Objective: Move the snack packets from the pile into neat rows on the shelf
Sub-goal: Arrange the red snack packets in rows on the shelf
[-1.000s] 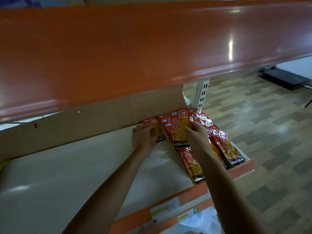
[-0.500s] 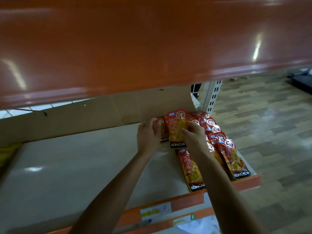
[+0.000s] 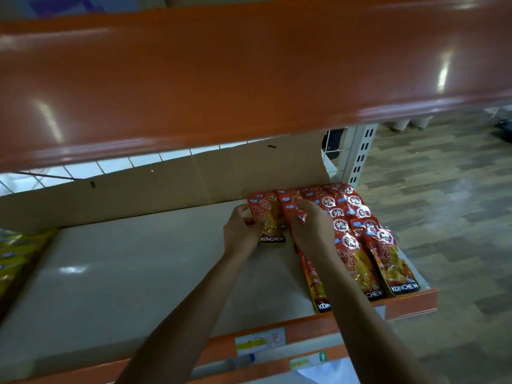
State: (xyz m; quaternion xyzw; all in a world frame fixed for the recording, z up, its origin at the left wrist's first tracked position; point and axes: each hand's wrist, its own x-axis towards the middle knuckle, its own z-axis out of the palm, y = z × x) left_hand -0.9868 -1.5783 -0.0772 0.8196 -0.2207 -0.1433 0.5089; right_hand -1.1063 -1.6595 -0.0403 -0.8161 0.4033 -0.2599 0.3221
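Observation:
Red and yellow KONCHEW snack packets [image 3: 357,231] lie in overlapping rows on the right end of the white shelf [image 3: 124,273]. One packet [image 3: 267,217] lies apart at the rows' left, against the cardboard back. My left hand [image 3: 242,231] holds that packet's left edge with curled fingers and thumb. My right hand [image 3: 310,228] lies palm down on the neighbouring row of packets, fingers bent over their tops.
A wide orange shelf [image 3: 221,79] overhangs close above. A cardboard sheet [image 3: 166,189] lines the back. Yellow packets [image 3: 16,253] lie at the far left. The shelf's orange front lip [image 3: 410,300] carries price labels; a slotted upright post [image 3: 360,153] stands at the right.
My left hand has drawn one packet leftwards out of the row, so it now lies apart. My right hand has stayed on the row. The view has shifted slightly.

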